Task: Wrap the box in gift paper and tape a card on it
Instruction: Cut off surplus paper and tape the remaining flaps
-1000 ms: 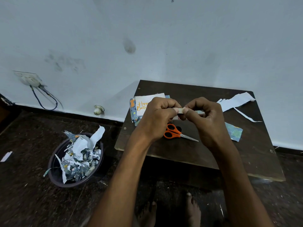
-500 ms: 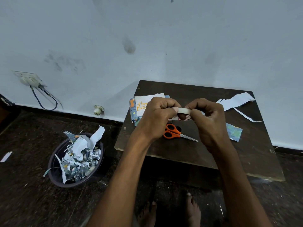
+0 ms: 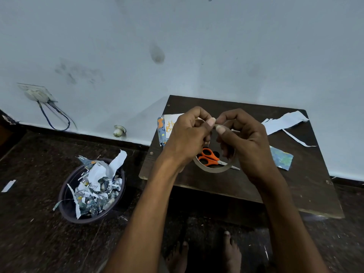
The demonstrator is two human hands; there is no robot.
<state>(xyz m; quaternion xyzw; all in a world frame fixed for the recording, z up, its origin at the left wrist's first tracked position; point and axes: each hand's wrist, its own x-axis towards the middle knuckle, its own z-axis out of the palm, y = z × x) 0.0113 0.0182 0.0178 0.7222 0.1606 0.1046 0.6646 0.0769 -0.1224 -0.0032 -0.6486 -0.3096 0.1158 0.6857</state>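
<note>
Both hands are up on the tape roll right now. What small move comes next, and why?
Probably pull a short strip free. The left hand and right hand pinch the tape roll at its top, thumbs meeting as if on the loose end. The card lies on the wrapped box, and the scissors wait below.

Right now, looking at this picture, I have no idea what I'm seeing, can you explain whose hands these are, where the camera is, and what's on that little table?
There is no machine here. A person wears a camera on the head, looking down at their own hands. The left hand and right hand together hold a roll of tape, pinching at its top edge. Below them a small dark table carries orange scissors, a wrapped box with a birthday card lying on it, and paper scraps. On the floor to the left stands a bin of paper cuttings.
</note>
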